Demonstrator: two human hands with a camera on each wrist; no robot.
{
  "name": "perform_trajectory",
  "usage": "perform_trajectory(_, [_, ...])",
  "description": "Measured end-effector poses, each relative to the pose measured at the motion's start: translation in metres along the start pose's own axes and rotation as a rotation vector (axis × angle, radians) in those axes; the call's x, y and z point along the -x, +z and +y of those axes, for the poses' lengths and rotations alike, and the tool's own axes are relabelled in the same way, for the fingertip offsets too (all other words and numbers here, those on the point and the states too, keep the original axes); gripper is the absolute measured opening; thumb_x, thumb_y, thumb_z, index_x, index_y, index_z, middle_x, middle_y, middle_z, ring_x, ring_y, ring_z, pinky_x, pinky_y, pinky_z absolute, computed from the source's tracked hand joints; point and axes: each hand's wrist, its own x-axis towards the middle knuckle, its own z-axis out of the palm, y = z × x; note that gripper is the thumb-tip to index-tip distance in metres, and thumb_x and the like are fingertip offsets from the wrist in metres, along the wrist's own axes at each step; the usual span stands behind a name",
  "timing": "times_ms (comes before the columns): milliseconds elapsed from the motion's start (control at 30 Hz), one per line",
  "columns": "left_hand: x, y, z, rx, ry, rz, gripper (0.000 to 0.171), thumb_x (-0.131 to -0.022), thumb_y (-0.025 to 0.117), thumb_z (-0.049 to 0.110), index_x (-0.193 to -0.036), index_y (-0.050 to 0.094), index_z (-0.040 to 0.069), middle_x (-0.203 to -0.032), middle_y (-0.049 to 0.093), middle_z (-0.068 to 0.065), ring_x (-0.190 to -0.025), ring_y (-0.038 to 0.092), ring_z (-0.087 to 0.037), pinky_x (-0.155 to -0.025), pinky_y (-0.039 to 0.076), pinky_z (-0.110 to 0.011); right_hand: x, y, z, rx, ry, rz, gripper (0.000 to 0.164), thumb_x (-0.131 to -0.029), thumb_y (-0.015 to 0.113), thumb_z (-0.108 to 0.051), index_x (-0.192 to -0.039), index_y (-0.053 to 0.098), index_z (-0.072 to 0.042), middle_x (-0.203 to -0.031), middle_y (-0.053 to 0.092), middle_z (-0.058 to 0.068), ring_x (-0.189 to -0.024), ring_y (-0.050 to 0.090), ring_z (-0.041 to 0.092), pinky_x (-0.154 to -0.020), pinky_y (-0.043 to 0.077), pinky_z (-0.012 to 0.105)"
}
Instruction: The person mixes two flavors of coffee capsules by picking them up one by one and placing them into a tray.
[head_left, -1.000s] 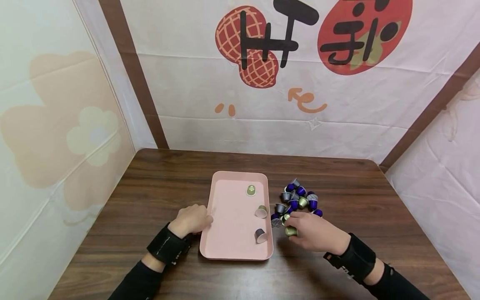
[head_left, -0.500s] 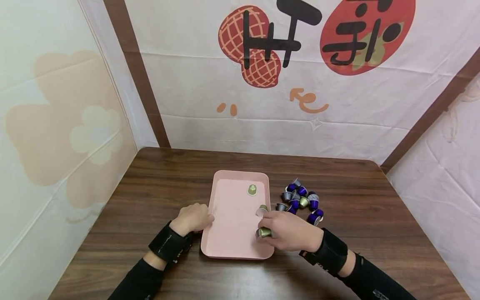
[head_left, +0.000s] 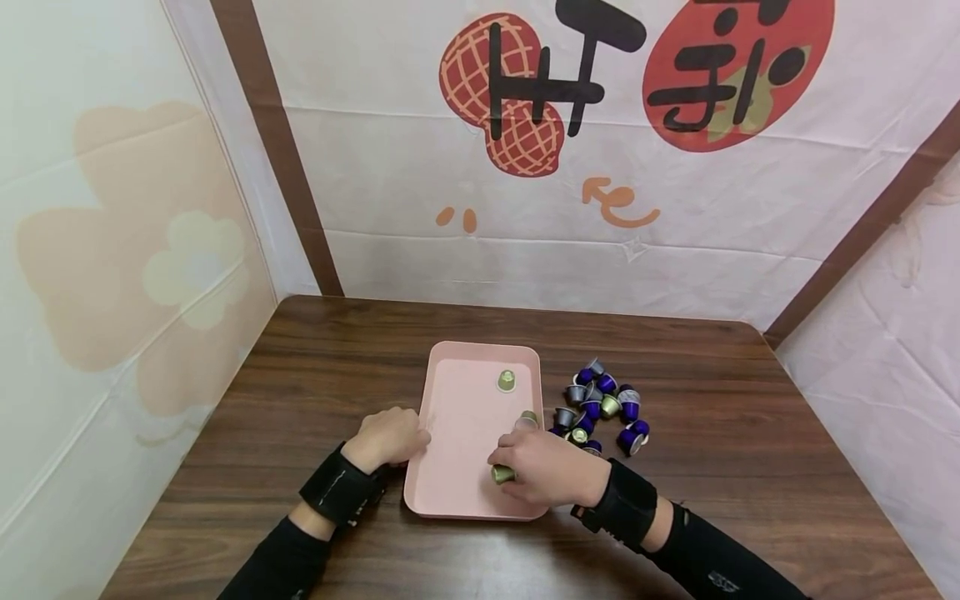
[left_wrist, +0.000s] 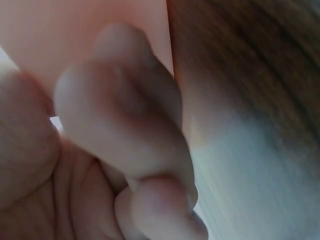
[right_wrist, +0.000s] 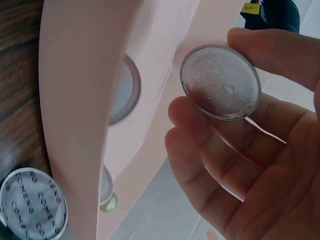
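Note:
My right hand pinches a green coffee capsule between thumb and fingers over the lower part of the pink tray. The capsule's silver foil lid faces the camera in the right wrist view. With curled fingers my left hand grips the tray's left rim. A green capsule lies at the tray's upper right, and another capsule is partly covered by my right hand. Beside the tray wall in the right wrist view shows the round lid of a capsule inside it.
Right of the tray, a loose heap of blue, grey and green capsules lies on the brown wooden table. One lid with printed lettering sits just outside the tray wall. A printed cloth hangs behind the table.
My right hand has moved left from the heap to over the tray, carrying the green capsule. It now covers the grey capsule seen earlier in the tray. The left hand stays at the rim.

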Motion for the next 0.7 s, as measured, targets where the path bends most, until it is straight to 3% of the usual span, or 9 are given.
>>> perform_trajectory(367, [-0.002,0.000,0.002,-0.003,-0.003,-0.012,0.031,-0.085,0.052,0.023,-0.056,0.055,0.011,-0.051,0.051,-0.001,-0.048,0.048,-0.016,-0.049,0.037,-0.033,0.005,0.002,0.006,-0.038,0.025,0.031,0.025,-0.085,0.069,-0.023,-0.106,0.068,-0.010,-0.097,0.062,0.000,-0.082,0.054,0.008,-0.074,0.045,0.021])
perform_trajectory(700, [-0.001,-0.001,0.003,-0.014,-0.014,-0.014,0.031,-0.085,0.052,0.023,-0.056,0.055,0.011,-0.051,0.052,-0.002,-0.050,0.049,-0.017,-0.050,0.038,-0.033,0.039,-0.022,0.040,-0.040,0.161,0.092,0.023,-0.086,0.067,-0.016,-0.108,0.066,-0.009,-0.095,0.060,-0.001,-0.079,0.055,0.009,-0.069,0.047,0.025])
